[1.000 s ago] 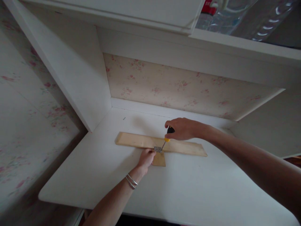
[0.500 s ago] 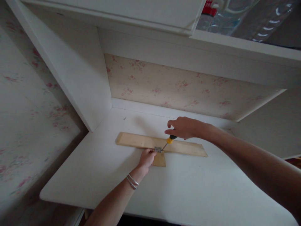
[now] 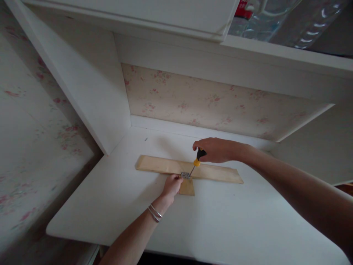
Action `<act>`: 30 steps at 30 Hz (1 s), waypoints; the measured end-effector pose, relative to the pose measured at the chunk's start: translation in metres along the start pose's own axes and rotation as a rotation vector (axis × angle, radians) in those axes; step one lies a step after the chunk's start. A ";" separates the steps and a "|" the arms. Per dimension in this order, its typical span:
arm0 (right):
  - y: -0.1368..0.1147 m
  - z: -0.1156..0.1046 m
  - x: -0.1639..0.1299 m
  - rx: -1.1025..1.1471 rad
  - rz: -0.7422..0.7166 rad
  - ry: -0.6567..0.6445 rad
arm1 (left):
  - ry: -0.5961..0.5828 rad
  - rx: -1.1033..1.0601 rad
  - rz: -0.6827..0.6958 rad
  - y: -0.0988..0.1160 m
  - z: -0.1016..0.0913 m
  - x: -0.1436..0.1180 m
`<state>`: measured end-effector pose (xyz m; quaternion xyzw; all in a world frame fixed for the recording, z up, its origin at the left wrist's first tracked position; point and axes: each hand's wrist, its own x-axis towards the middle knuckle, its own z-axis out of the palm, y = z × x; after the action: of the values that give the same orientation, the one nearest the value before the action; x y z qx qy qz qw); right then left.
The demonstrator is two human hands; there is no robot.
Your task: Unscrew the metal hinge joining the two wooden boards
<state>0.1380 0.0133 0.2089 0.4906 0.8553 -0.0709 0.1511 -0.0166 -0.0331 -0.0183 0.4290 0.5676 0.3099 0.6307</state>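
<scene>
A long wooden board (image 3: 220,173) lies across the white tabletop, with a short wooden piece (image 3: 187,188) meeting its near edge at the middle. A small metal hinge (image 3: 185,175) sits over the place where the two meet. My left hand (image 3: 171,187) pinches at the hinge's left end; its fingertips are partly hidden. In my right hand (image 3: 216,149) is a screwdriver (image 3: 196,162) with a black and yellow handle, fingers closed around the grip. The screwdriver is tilted, and its tip touches the right part of the hinge.
The white desk (image 3: 91,206) has a side panel (image 3: 91,92) at the left and an upper cabinet (image 3: 138,14) overhead. Clear plastic bottles (image 3: 264,22) stand on the shelf at the upper right. Floral wallpaper (image 3: 187,97) covers the back wall.
My right hand has wrapped its fingers back around the screwdriver handle and turned it slightly, the handle tipping a little left. My left hand, the hinge and the wood have stayed in place.
</scene>
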 end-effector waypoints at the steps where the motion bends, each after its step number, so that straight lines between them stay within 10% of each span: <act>1: -0.001 0.000 0.000 0.008 -0.019 0.012 | -0.002 0.001 -0.001 0.000 0.000 0.001; 7: -0.004 0.000 0.003 -0.080 0.240 -0.027 | -0.004 0.001 0.000 -0.002 0.000 0.002; 12: -0.002 0.001 0.001 0.025 -0.013 0.038 | 0.010 0.001 -0.006 -0.004 0.000 0.003; 18: -0.003 -0.002 0.003 -0.046 0.213 -0.005 | 0.015 0.010 -0.011 -0.006 0.000 0.005; 23: 0.001 -0.001 0.001 0.014 -0.072 0.004 | 0.008 0.009 -0.010 -0.005 0.000 0.004; 30: -0.002 0.001 0.001 -0.055 0.093 0.001 | 0.006 0.010 -0.002 -0.003 0.000 0.001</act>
<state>0.1357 0.0122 0.2077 0.5255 0.8332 -0.0399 0.1672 -0.0172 -0.0335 -0.0219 0.4306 0.5713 0.3075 0.6274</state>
